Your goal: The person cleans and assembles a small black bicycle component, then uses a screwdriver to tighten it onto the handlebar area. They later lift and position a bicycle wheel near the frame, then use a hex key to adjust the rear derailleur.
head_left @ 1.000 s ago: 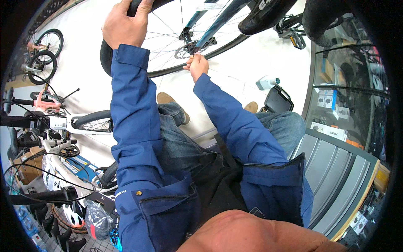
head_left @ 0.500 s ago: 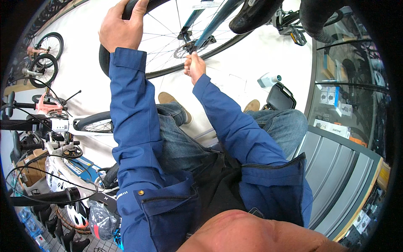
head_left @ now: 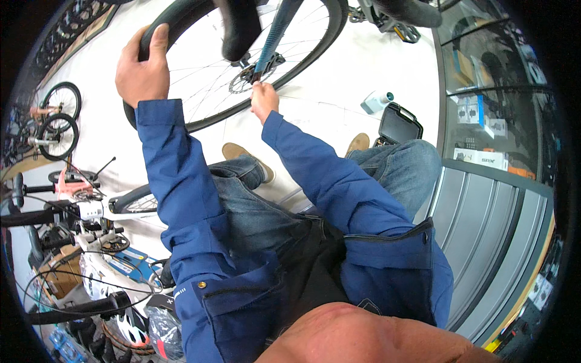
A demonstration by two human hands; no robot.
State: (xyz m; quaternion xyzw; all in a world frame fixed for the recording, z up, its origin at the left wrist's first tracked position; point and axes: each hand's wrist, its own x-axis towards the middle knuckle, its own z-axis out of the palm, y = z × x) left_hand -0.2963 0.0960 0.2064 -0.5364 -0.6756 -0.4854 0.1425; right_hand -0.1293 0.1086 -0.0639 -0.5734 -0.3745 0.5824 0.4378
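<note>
My left hand (head_left: 144, 74) is wrapped round the black tyre (head_left: 175, 25) of a spoked bicycle wheel, thumb on the near side. My right hand (head_left: 264, 101) is closed at the lower end of the blue fork leg (head_left: 270, 45), beside the hub and the disc rotor (head_left: 241, 83). Whatever its fingers pinch is too small to make out. A black handlebar end (head_left: 239, 36) hangs in front of the wheel and partly hides its spokes. The wheel's far part runs out of view at the top.
An open black tool case (head_left: 399, 124) and a pale bottle (head_left: 376, 103) stand on the floor beyond my right knee. To the right are a glass display cabinet (head_left: 481, 97) and a grey slatted bench (head_left: 472, 236). Bicycles, including a white frame (head_left: 97, 209), crowd the left.
The wheel, fork and handlebar have shifted left in view, and the handlebar end now covers part of the spokes. Both hands have moved left with them, each keeping its place on the bicycle.
</note>
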